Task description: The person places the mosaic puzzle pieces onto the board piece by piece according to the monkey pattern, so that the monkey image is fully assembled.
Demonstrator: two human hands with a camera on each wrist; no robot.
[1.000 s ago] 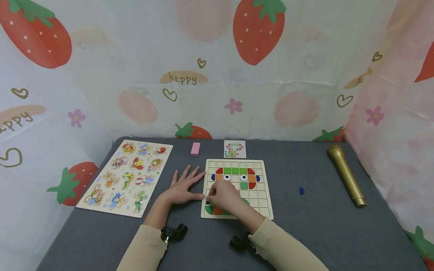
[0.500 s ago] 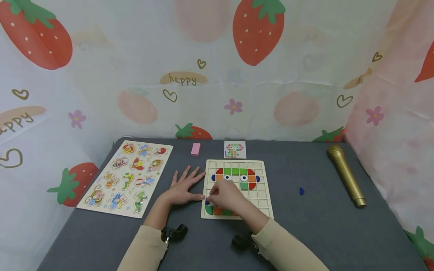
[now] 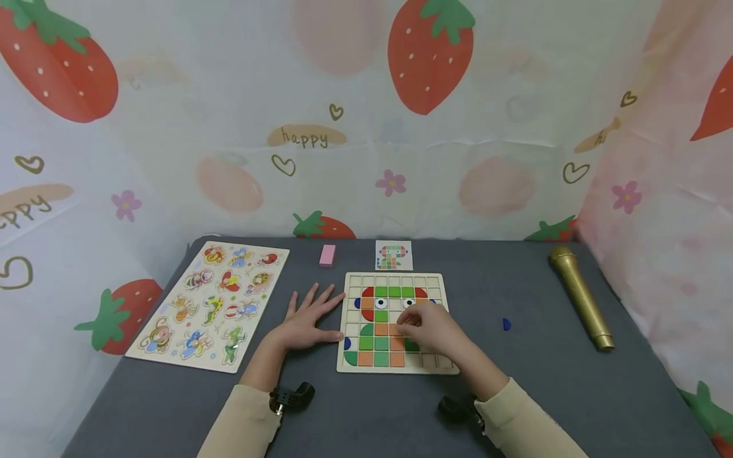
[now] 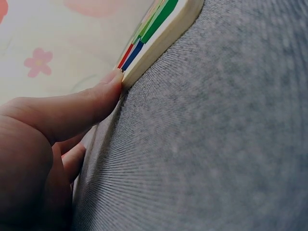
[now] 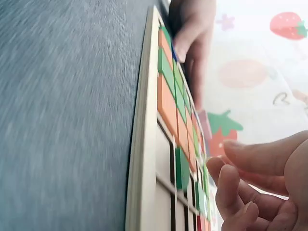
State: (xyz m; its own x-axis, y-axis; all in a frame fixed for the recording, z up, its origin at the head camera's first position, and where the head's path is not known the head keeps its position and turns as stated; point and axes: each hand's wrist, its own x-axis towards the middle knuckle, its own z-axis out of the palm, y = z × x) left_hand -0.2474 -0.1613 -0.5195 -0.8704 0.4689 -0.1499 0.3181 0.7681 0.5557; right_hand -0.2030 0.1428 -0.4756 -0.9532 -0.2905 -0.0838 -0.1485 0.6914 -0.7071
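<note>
A wooden grid board (image 3: 452, 356) holds red, orange, green and blue tiles, with two eye tiles in its upper part. My left hand (image 3: 303, 326) lies spread on the table at the board's left side. Its thumb (image 4: 103, 94) touches the board's edge, seen in the left wrist view. Over the board's right half hovers my right hand (image 3: 433, 331), and part of the tiles lie hidden beneath it. Its fingers (image 5: 260, 187) are loosely bent, with nothing visible between them. A blue half-round tile (image 3: 347, 344) sits in the left column, near the left thumb.
Another blue half-round piece (image 3: 506, 324) lies on the table right of the board. Behind the board are a pattern card (image 3: 394, 256) and a pink block (image 3: 327, 256). An insect puzzle board (image 3: 209, 305) lies at left, a gold microphone (image 3: 581, 299) at right.
My right hand has moved right from the board's left columns, uncovering the blue tile and the green and orange tiles there. My left hand keeps its place.
</note>
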